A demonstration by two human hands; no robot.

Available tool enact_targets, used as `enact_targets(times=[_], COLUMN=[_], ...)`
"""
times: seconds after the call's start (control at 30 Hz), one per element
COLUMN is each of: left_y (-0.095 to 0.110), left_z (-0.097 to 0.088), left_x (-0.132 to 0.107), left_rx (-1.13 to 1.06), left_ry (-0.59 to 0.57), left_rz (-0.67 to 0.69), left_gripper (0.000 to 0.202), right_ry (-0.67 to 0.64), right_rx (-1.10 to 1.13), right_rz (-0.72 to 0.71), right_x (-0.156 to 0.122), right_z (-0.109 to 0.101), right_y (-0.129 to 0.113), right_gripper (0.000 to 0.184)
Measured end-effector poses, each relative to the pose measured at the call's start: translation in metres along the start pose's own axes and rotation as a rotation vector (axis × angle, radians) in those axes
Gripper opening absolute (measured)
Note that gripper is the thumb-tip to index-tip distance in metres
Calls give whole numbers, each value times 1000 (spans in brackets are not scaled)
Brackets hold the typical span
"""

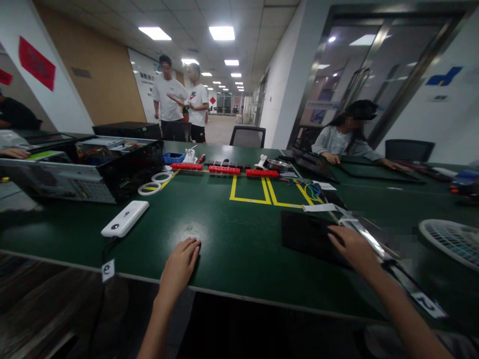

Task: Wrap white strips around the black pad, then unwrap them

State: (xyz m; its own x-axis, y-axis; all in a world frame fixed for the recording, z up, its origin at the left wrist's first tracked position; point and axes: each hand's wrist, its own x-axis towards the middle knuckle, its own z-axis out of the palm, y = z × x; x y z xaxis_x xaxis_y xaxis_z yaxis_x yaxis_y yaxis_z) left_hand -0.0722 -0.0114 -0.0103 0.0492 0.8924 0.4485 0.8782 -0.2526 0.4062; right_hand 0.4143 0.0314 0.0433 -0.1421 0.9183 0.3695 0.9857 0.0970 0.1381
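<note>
My left hand lies flat on the green table near its front edge, fingers stretched out and holding nothing. My right hand rests on a flat black pad, fingers bent over its right edge beside a long metal strip. Whether it grips the pad I cannot tell. A white device lies to the left of my left hand.
An open computer case stands at the left with white tape rings. Yellow tape squares, red strips and coloured wires lie farther back. A white fan grille is at the right. A seated person and two standing people are beyond.
</note>
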Motion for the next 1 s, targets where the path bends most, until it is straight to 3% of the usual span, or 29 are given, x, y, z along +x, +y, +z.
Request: enact_targets(times=[0.13, 0.23, 0.37, 0.7, 1.0], left_y=[-1, 0, 1, 0, 5], left_z=[1, 1, 1, 2, -4], left_x=[0, 0, 0, 0, 0], left_rx=[6, 11, 17, 54, 156], left_ry=[-12, -9, -1, -6, -110], left_rz=[1, 2, 7, 43, 197], left_gripper=[33, 33, 33, 33, 38], right_ry=[-131, -165, -211, -303, -254], right_rx=[228, 252, 264, 290, 273], right_rz=[-111, -122, -183, -370, -347], right_x=[10, 10, 9, 11, 11], right_z=[32, 37, 24, -15, -24], right_y=[-17, -31, -64, -175, -228], right_gripper=[58, 63, 63, 74, 76])
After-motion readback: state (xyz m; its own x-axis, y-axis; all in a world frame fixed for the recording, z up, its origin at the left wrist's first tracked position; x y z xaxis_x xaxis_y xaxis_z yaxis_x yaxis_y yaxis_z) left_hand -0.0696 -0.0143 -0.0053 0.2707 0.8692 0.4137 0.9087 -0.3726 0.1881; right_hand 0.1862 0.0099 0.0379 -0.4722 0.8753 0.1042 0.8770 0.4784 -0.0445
